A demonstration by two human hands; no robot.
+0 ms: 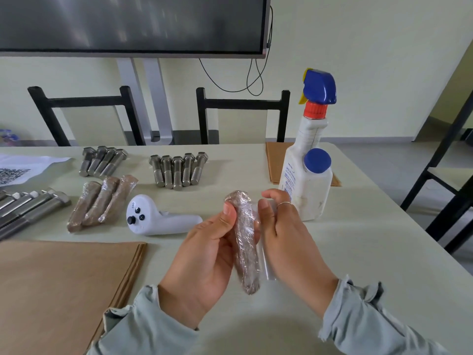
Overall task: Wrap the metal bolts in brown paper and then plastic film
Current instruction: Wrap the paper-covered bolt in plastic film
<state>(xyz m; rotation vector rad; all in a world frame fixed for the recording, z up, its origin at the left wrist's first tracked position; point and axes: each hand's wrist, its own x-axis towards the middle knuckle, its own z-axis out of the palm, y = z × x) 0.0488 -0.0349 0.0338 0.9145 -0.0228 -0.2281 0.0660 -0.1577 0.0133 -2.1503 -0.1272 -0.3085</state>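
1. Overhead-down view: pale table [358,252] is seen under both hands; a dark screen [128,21] is mounted on the wall far beyond them.
2. Brown paper stack [58,283] is laid flat, left of the left hand; a second brown sheet [273,160] is seen beyond the right hand, partly hidden behind the spray bottle.
3. Spray bottle [307,175], white with blue trigger and red collar, is stood upright just beyond the right hand.
4. Left hand [204,257] is curled round the wrapped bolt from the left, thumb pressed near its upper end.
5. Right hand [284,239] is closed on the plastic film [266,262] at the bolt's right side; a ring is worn on one finger.
6. Wrapped bolt [245,242], brown paper under clear film, is held between the two hands, above the table, roughly upright with its head end away from the person.
7. White controller [158,216] is laid on the table just beyond and left of the left hand.
8. Three finished wrapped bolts [102,201] are grouped farther left, past the controller.
9. Bare bolts: five [179,170] are lined up beyond the left hand, four [102,161] farther left, more [28,208] at the left frame edge.
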